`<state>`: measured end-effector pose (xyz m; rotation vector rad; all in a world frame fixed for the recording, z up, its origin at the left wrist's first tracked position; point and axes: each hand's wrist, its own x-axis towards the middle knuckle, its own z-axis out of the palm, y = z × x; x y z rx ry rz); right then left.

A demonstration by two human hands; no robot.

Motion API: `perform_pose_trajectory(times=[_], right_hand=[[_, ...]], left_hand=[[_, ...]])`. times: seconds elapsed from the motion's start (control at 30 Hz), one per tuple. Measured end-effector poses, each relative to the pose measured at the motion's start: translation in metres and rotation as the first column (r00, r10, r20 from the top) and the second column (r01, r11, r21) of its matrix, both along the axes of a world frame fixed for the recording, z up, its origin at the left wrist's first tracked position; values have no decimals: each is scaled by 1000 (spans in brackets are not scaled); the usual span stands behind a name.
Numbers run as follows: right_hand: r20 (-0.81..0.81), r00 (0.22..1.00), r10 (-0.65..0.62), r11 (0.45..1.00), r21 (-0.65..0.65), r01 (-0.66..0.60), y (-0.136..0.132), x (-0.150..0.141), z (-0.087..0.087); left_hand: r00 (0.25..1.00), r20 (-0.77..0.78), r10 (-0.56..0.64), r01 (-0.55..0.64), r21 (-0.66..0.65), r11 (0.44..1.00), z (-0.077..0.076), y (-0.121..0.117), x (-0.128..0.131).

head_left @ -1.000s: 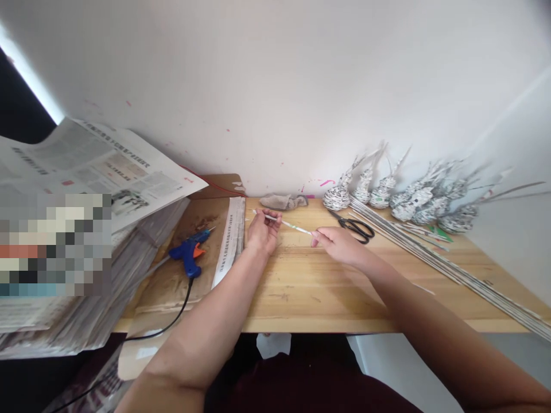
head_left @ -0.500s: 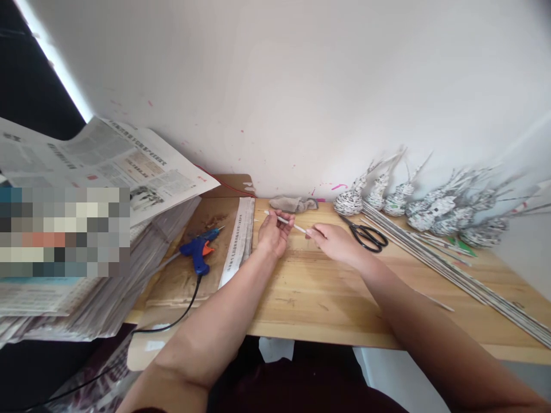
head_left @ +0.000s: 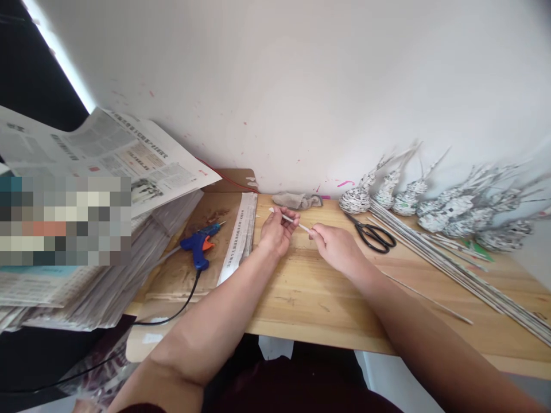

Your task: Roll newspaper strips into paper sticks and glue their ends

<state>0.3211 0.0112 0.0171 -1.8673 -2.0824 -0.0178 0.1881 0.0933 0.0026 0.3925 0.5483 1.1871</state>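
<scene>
A thin rolled paper stick (head_left: pixel 304 228) spans both hands above the wooden table. Its far end rests among the curled fingers of my left hand (head_left: pixel 278 232), palm turned up. My right hand (head_left: pixel 330 244) pinches the stick farther along, and a long thin length of it shows beyond my right forearm, slanting down to the right. Black-handled scissors (head_left: pixel 375 236) lie just right of my right hand. Left of my left forearm is a stack of cut newspaper strips (head_left: pixel 241 232). A crumpled grey cloth (head_left: pixel 297 200) lies behind my hands by the wall.
A blue glue gun (head_left: pixel 197 246) with a black cord lies on brown cardboard (head_left: pixel 172 281). Newspapers (head_left: pixel 172 215) are piled at the left. Several woven paper shapes (head_left: pixel 353 200) line the wall at the right, with a bundle of long paper sticks (head_left: pixel 451 272) in front.
My right hand has turned slightly while gripping the stick. More of the stick's thin length shows past my right forearm. The view has shifted a little.
</scene>
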Motion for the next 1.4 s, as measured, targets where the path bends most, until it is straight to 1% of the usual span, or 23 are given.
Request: perform_pose_trajectory(times=[0.07, 0.23, 0.37, 0.53, 0.67, 0.87, 0.97, 1.13, 1.27, 1.4], right_hand=[[9, 1000, -11, 1000, -23, 12, -1, 1, 0], [23, 1000, 0, 998, 67, -1, -1, 3, 3], [104, 994, -43, 999, 17, 41, -2, 1, 4], [121, 993, 8, 993, 116, -22, -2, 0, 4], [186, 982, -32, 996, 88, 16, -1, 0, 4], [164, 986, -3, 989, 147, -22, -1, 1, 2], [193, 981, -7, 995, 102, -13, -1, 1, 3], [164, 986, 13, 993, 110, -31, -2, 1, 4], [173, 985, 13, 998, 66, -25, -2, 2, 3], [137, 991, -4, 991, 131, -14, 0, 2, 1]], left_hand=[[1000, -9, -9, 9, 3, 1000, 0, 0, 0], [999, -6, 36, -36, 1, 999, 0, 1, 0], [1000, -3, 14, -14, 4, 1000, -2, 1, 0], [1000, 3, 0, 0, 16, 1000, -4, -1, 1], [1000, -10, -4, 4, 6, 1000, -2, -2, 1], [1000, -19, -10, 10, 13, 1000, -2, -3, 2], [999, -26, -18, 19, 18, 1000, -2, -3, 1], [999, -33, -12, 12, 15, 1000, -3, -2, 1], [999, -34, -23, 23, 19, 1000, -3, -1, 1], [999, -40, -9, 10, 25, 1000, -3, 0, 1]])
